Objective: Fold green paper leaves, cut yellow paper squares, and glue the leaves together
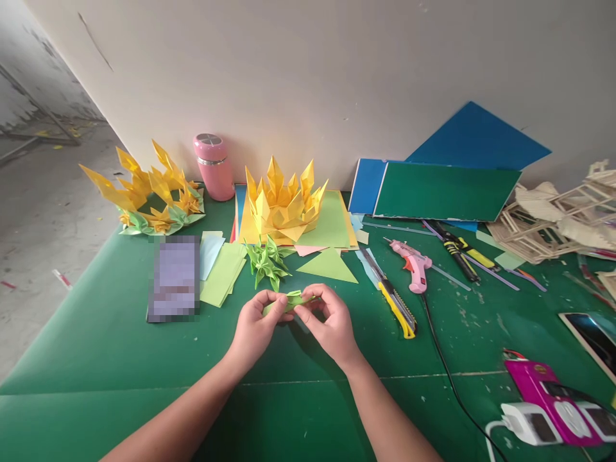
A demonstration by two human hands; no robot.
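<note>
Bridging the short gap between the left hand [260,321] and the right hand [332,319], a small piece of folded green paper [294,300] lies with its long axis crosswise, the right end seeming slightly farther from the body. The left hand pinches its left end between thumb and fingers; the right hand grips the other end the same way, so neither is nearer. Both thumbs face inward, and the fingers hide part of the folds. Whether the paper touches the green bench [120,372] below is hard to tell.

At the far left stands an orange paper crown [161,183] with green leaves along its base, and in front of it lies a blurred flat object [176,276]. A pink flask [215,176] stands by the wall, light green sheets [224,273] lying nearer the left hand. Just beyond the hands sits a cluster of folded green leaves [266,262], closest of all to the fingers; behind it, a yellow paper crown [289,215] rests on stacked coloured paper [337,224]. A green paper triangle [330,265] lies just past the right hand.

Farther right, well apart from that hand, a yellow cutter [397,308] slants across the surface, then a pink glue gun [411,260] whose black cord [440,362] trails toward the near edge. Blue and green boards [443,192] lean on the wall, and a wooden model [543,218] stands beyond them.
</note>
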